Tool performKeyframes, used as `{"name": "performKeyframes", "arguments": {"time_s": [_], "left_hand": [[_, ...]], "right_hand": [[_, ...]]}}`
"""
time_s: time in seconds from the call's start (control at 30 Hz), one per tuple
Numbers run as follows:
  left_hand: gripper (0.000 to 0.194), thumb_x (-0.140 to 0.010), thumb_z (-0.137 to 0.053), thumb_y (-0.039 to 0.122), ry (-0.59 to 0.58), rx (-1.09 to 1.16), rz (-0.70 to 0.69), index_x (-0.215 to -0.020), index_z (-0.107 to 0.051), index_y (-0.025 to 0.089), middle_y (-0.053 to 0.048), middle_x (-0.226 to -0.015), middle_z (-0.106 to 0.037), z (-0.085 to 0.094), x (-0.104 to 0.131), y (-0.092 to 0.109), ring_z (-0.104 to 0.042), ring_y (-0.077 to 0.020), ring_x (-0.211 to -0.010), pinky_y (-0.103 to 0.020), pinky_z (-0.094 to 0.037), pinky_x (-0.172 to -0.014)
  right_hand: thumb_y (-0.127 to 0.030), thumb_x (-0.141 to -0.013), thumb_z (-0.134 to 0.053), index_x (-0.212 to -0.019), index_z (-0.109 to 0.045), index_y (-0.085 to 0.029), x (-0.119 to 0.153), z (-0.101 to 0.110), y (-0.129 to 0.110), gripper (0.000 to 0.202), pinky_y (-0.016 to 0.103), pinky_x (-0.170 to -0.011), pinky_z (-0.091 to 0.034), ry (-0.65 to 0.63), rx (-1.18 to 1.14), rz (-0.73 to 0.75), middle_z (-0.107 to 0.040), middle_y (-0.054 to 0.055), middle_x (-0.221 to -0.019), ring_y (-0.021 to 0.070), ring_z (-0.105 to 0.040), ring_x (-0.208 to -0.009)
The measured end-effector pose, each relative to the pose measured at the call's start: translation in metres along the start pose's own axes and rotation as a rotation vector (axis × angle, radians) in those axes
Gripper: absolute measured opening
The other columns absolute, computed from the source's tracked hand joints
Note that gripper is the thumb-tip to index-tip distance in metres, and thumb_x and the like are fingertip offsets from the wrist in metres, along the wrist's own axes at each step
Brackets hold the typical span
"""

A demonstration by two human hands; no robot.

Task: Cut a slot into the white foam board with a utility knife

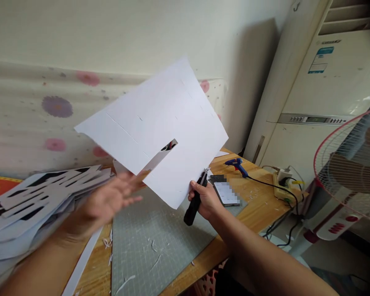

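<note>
A white board [160,111] with a narrow slot cut in from its lower edge is tilted up above the table. My right hand [205,197] is closed round a black utility knife [194,203], its blade end upward, at the board's lower right edge. Whether those fingers also pinch the board is hidden. My left hand [111,201], slightly blurred, has its fingers spread, with the fingertips close to the board's lower left edge beside the slot. I cannot tell if they touch it. Below both hands lies a grey-green cutting mat [148,242] with thin white offcuts on it.
Cut white sheets [49,197] are piled at the left. Along the right side of the wooden table [265,201] are a phone [225,191], a blue glue gun [237,165] with its cord, and a power strip [282,187]. A fan [351,164] stands further right.
</note>
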State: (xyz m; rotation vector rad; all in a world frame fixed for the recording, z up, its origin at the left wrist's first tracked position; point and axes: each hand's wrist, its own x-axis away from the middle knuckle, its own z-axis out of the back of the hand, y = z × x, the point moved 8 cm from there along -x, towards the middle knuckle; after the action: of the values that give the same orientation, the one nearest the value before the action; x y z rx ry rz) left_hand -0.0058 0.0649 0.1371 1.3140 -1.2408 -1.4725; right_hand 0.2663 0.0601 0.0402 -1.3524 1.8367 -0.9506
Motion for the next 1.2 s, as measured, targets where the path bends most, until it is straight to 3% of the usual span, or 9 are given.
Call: {"name": "performKeyframes", "arguments": {"time_s": [0.1, 0.17, 0.33, 0.53, 0.63, 0.8, 0.93, 1.07, 1.2], "left_hand": [[0.090, -0.040, -0.093, 0.075, -0.158, 0.074, 0.099, -0.105, -0.077, 0.015, -0.025, -0.113, -0.076, -0.051, 0.006, -0.054, -0.071, -0.0476, -0.110, -0.058, -0.060, -0.089], [0.078, -0.054, -0.091, 0.069, -0.098, 0.144, 0.092, -0.110, -0.076, 0.017, -0.021, -0.121, -0.075, -0.060, 0.003, -0.070, -0.068, -0.0427, -0.119, -0.054, -0.057, -0.100], [0.076, -0.061, -0.093, 0.054, 0.118, 0.243, 0.089, -0.123, -0.069, 0.019, -0.014, -0.131, -0.072, -0.033, -0.005, -0.076, -0.063, -0.0376, -0.128, -0.050, -0.051, -0.112], [0.078, -0.050, -0.100, 0.046, 0.212, 0.202, 0.148, -0.118, -0.072, 0.018, -0.014, -0.122, -0.076, 0.028, -0.001, -0.081, -0.061, -0.0390, -0.130, -0.052, -0.046, -0.116], [0.082, -0.047, -0.101, 0.047, 0.238, 0.195, 0.178, -0.118, -0.071, 0.018, -0.013, -0.115, -0.078, 0.047, 0.001, -0.091, -0.066, -0.0399, -0.123, -0.052, -0.053, -0.110], [0.069, -0.050, -0.098, 0.054, 0.207, 0.189, 0.238, -0.101, -0.075, 0.014, -0.014, -0.100, -0.080, 0.045, 0.004, -0.107, -0.074, -0.0405, -0.100, -0.049, -0.064, -0.083], [0.073, -0.051, -0.097, 0.057, 0.213, 0.156, 0.231, -0.106, -0.074, 0.014, -0.013, -0.099, -0.080, 0.042, 0.008, -0.115, -0.076, -0.0362, -0.093, -0.041, -0.063, -0.074], [0.074, -0.052, -0.095, 0.061, 0.215, 0.123, 0.213, -0.105, -0.074, 0.013, -0.013, -0.098, -0.080, 0.039, 0.011, -0.119, -0.075, -0.0345, -0.090, -0.039, -0.060, -0.072], [0.075, -0.051, -0.095, 0.063, 0.222, 0.108, 0.196, -0.103, -0.075, 0.014, -0.012, -0.098, -0.080, 0.036, 0.012, -0.117, -0.074, -0.0337, -0.092, -0.040, -0.059, -0.077]], "right_hand": [[-0.047, -0.060, -0.089, -0.074, -0.053, -0.022, 0.003, -0.008, 0.013, 0.046, 0.026, -0.050, -0.039, -0.008, -0.010, 0.000, -0.051, -0.007, -0.053, 0.0099, -0.044, -0.047], [-0.050, -0.061, -0.089, -0.074, -0.054, -0.021, 0.004, -0.015, 0.023, 0.047, 0.026, -0.051, -0.040, -0.043, 0.015, -0.021, -0.052, -0.006, -0.052, 0.0101, -0.046, -0.048], [-0.060, -0.059, -0.091, -0.076, -0.059, -0.018, 0.005, -0.025, 0.037, 0.056, 0.029, -0.055, -0.045, -0.183, 0.111, -0.088, -0.059, -0.002, -0.051, 0.0136, -0.054, -0.049], [-0.059, -0.061, -0.092, -0.097, -0.063, -0.018, 0.019, -0.022, 0.049, 0.062, 0.033, -0.067, -0.050, -0.366, 0.302, -0.200, -0.065, -0.001, -0.074, 0.0165, -0.064, -0.066], [-0.059, -0.068, -0.088, -0.101, -0.063, -0.018, 0.032, -0.026, 0.064, 0.059, 0.033, -0.071, -0.048, -0.517, 0.388, -0.305, -0.066, 0.001, -0.077, 0.0174, -0.064, -0.071], [-0.057, -0.077, -0.082, -0.117, -0.054, -0.023, 0.032, -0.026, 0.069, 0.059, 0.035, -0.074, -0.049, -0.529, 0.330, -0.250, -0.059, -0.001, -0.089, 0.0158, -0.061, -0.075], [-0.044, -0.075, -0.084, -0.115, -0.053, -0.027, 0.032, -0.029, 0.066, 0.054, 0.037, -0.080, -0.054, -0.534, 0.355, -0.219, -0.051, 0.001, -0.102, 0.0161, -0.056, -0.084], [-0.036, -0.085, -0.072, -0.120, -0.058, -0.022, 0.036, -0.039, 0.047, 0.040, 0.039, -0.085, -0.050, -0.638, 0.647, -0.011, -0.057, 0.004, -0.099, 0.0197, -0.057, -0.089], [-0.034, -0.092, -0.062, -0.111, -0.061, -0.021, 0.037, -0.039, 0.033, 0.024, 0.040, -0.087, -0.049, -0.627, 0.776, 0.109, -0.066, 0.007, -0.100, 0.0221, -0.062, -0.093]]}}
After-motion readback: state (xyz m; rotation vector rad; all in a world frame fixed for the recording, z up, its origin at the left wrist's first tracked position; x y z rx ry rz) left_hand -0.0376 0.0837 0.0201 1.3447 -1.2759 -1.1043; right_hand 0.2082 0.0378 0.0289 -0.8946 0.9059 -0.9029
